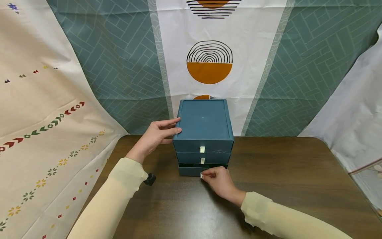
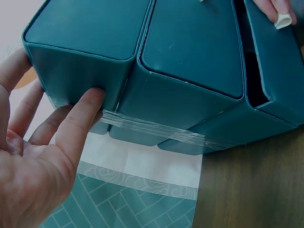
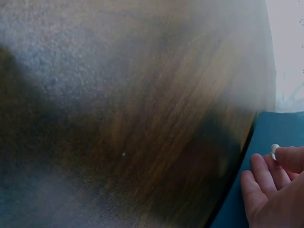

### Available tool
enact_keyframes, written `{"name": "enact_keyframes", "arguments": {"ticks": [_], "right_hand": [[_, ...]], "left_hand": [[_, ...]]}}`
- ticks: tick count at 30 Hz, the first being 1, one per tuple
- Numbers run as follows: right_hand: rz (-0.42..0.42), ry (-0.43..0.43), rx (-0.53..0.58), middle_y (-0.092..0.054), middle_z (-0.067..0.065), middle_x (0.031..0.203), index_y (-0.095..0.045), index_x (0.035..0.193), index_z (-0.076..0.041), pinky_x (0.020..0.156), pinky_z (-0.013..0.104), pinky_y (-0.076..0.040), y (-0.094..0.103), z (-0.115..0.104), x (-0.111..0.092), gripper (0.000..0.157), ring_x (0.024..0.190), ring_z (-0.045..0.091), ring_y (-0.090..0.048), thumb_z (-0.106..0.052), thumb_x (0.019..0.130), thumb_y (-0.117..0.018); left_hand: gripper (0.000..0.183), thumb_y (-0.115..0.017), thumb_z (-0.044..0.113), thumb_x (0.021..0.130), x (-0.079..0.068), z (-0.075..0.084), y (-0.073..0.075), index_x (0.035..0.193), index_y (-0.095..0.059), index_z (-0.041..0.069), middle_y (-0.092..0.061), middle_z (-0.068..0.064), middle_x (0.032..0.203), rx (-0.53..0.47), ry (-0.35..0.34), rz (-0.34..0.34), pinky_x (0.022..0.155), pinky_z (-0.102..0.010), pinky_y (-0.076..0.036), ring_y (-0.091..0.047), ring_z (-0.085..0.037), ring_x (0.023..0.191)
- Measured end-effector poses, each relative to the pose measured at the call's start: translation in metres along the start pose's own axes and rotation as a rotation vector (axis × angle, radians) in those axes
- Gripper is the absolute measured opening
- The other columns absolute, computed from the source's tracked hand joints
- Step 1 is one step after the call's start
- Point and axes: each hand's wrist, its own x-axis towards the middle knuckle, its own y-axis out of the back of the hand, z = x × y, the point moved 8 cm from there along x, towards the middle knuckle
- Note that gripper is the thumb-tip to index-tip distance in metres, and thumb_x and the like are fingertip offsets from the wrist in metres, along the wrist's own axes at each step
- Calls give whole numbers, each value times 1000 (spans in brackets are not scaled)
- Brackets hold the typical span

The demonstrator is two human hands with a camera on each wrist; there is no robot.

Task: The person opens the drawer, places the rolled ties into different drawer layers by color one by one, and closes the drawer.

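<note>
A dark teal drawer unit (image 1: 204, 119) with three stacked drawers stands at the back of the table. Its bottom drawer (image 1: 189, 171) is pulled out a little, with a dark gap above its front. My right hand (image 1: 221, 182) pinches the cream pull tab (image 2: 283, 20) of that drawer between thumb and forefinger. My left hand (image 1: 155, 134) rests on the unit's left side, its fingers spread and fairly straight against the wall near the top. The tabs of the top drawer (image 1: 185, 146) and middle drawer (image 1: 186, 157) hang free, and both drawers are closed.
Clear tape (image 2: 156, 128) runs along the unit's side. A brown wooden table (image 1: 283, 172) lies underneath. Behind hangs a green and white patterned cloth (image 1: 256, 66), with a cream embroidered cloth (image 1: 59, 149) at the left and a white cloth (image 1: 358, 99) at the right.
</note>
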Motion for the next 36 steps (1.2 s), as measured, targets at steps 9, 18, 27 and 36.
{"name": "enact_keyframes", "arguments": {"ticks": [9, 18, 27, 36], "right_hand": [[48, 20, 4, -74, 0, 91, -76, 91, -10, 64, 17, -53, 1, 2, 6, 10, 78, 6, -68, -13, 84, -70], [72, 13, -4, -74, 0, 89, -76, 89, -11, 65, 18, -54, 3, 1, 6, 9, 78, 6, -69, -13, 83, -71], [90, 3, -25, -74, -3, 88, -77, 89, -13, 67, 21, -55, 5, 3, 11, 9, 78, 6, -69, -16, 82, -72], [107, -10, -37, -74, -5, 86, -77, 88, -15, 68, 23, -55, 7, 5, 13, 8, 77, 5, -68, -17, 81, -73]], "left_hand": [[54, -69, 30, 85, -8, 10, -4, 136, -51, 28, -41, -1, 145, 2, 7, -14, 98, -47, -46, -49, -20, 127], [54, -74, 42, 76, 3, -6, 1, 128, -57, 38, -45, 4, 141, 7, -9, 6, 96, -47, -47, -53, -17, 123], [54, -74, 41, 77, 1, -4, 1, 128, -56, 37, -46, 4, 140, 1, 1, 6, 97, -47, -47, -52, -17, 123], [53, -70, 31, 84, -8, 9, -4, 134, -52, 29, -43, -1, 143, -3, 6, -16, 99, -47, -45, -51, -20, 125]]}}
